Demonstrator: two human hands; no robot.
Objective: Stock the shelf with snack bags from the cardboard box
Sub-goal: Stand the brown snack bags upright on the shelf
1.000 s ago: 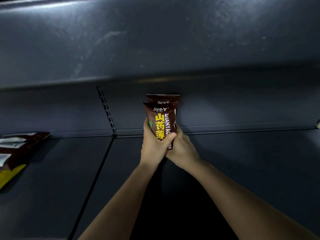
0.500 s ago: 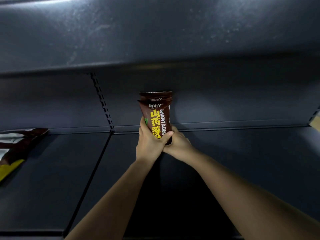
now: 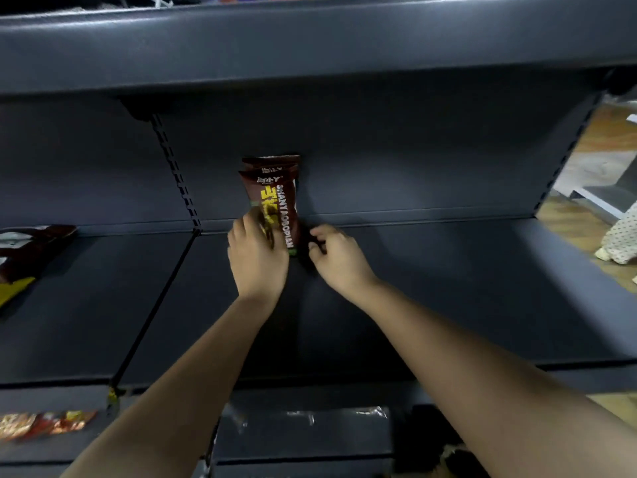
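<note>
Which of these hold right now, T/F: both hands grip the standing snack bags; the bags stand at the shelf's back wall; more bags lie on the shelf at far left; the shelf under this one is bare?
1. Both hands grip the bags. False: the left hand touches the brown snack bags; the right hand is apart.
2. The bags stand upright at the back wall. True.
3. Other bags lie flat at far left. True.
4. The lower shelf is bare. False: red packets sit there.

Two upright brown snack bags (image 3: 272, 198) on shelf (image 3: 448, 288)
</note>
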